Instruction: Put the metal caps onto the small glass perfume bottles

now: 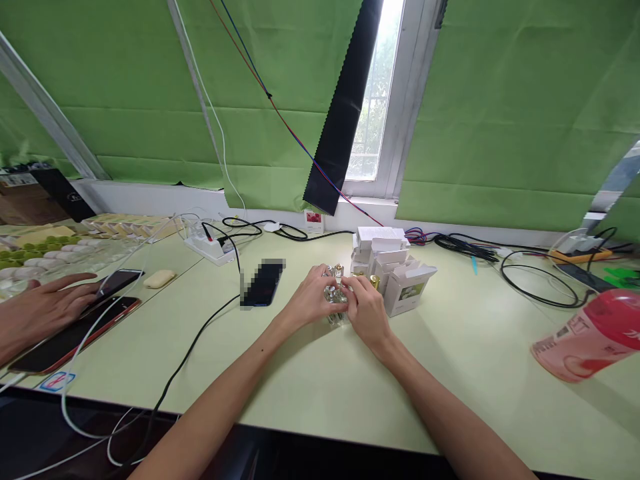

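Note:
A tight cluster of small clear glass bottles [337,319] with shiny silver and gold tops stands on the table, between my two hands. My left hand [311,297] curves round the left side of the cluster, thumb across its front. From the right, my right hand [369,312] presses its bent fingers against the bottles. The fingers partly hide the bottles, so their number is unclear. Just behind my right hand shows a gold cap [375,282]. Beside it stand several small white cartons [381,239], the front one [404,296] with its flap open and a picture on its face.
A black phone [264,283] lies left of my hands. Further left, another person's hand [70,297] rests by two phones, near egg trays [47,253]. Cables and a power strip [213,247] run along the back. A red-capped pink bottle [585,340] stands right.

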`<state>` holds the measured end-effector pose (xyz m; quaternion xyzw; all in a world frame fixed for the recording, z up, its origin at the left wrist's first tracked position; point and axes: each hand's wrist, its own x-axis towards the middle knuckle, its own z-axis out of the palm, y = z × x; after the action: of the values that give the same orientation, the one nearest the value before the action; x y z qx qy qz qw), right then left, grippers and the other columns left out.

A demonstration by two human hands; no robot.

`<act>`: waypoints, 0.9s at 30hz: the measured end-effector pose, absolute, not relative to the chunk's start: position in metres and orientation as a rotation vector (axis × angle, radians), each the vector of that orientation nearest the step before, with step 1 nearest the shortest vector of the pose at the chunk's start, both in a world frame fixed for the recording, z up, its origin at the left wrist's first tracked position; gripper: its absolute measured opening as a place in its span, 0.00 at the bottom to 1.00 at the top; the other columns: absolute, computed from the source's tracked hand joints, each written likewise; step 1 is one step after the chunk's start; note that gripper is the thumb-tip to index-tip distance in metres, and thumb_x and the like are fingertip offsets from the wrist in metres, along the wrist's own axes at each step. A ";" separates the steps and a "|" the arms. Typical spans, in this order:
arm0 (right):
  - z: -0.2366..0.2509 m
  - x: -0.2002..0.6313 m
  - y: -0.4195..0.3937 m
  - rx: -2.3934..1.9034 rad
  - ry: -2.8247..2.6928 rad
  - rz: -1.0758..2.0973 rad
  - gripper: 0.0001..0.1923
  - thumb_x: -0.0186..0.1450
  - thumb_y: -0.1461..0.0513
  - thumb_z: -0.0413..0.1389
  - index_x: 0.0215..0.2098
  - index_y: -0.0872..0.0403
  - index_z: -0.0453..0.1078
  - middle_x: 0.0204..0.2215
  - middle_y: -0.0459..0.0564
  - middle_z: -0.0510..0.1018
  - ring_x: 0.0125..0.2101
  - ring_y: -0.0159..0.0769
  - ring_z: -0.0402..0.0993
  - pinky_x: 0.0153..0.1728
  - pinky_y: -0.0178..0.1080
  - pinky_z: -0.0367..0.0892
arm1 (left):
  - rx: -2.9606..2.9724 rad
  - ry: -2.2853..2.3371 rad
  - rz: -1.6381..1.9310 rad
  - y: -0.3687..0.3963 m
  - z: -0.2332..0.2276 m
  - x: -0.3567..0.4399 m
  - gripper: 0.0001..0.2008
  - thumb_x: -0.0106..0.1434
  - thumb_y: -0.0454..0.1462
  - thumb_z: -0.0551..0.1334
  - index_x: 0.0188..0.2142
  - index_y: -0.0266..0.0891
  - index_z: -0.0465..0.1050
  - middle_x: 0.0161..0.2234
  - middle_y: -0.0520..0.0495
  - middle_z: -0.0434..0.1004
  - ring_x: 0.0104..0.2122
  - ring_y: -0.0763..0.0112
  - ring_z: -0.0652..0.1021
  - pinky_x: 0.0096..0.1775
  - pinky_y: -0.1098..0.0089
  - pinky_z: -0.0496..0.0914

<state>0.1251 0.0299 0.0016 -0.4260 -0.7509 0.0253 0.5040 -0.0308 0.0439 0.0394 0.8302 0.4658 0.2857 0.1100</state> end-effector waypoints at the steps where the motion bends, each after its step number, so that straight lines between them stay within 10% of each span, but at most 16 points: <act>1: 0.001 0.125 0.030 -1.039 -1.813 0.053 0.12 0.71 0.67 0.46 0.43 0.53 0.72 0.37 0.53 0.76 0.34 0.37 0.76 0.34 0.36 0.70 | 2.438 1.369 0.842 0.044 0.039 -0.031 0.10 0.54 0.43 0.70 0.32 0.42 0.77 0.36 0.47 0.65 0.40 0.61 0.69 0.41 0.63 0.67; 27: -0.002 0.126 0.032 -0.968 -1.774 0.155 0.10 0.70 0.67 0.48 0.42 0.54 0.71 0.36 0.52 0.74 0.34 0.37 0.75 0.32 0.36 0.72 | 2.455 1.396 0.826 0.043 0.039 -0.032 0.11 0.55 0.44 0.68 0.30 0.40 0.75 0.36 0.47 0.65 0.42 0.59 0.69 0.40 0.63 0.67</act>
<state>0.1257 0.0318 -0.0021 -0.4051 -0.7429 0.0648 0.5289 -0.0315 0.0429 0.0386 0.8301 0.4721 0.2795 0.0993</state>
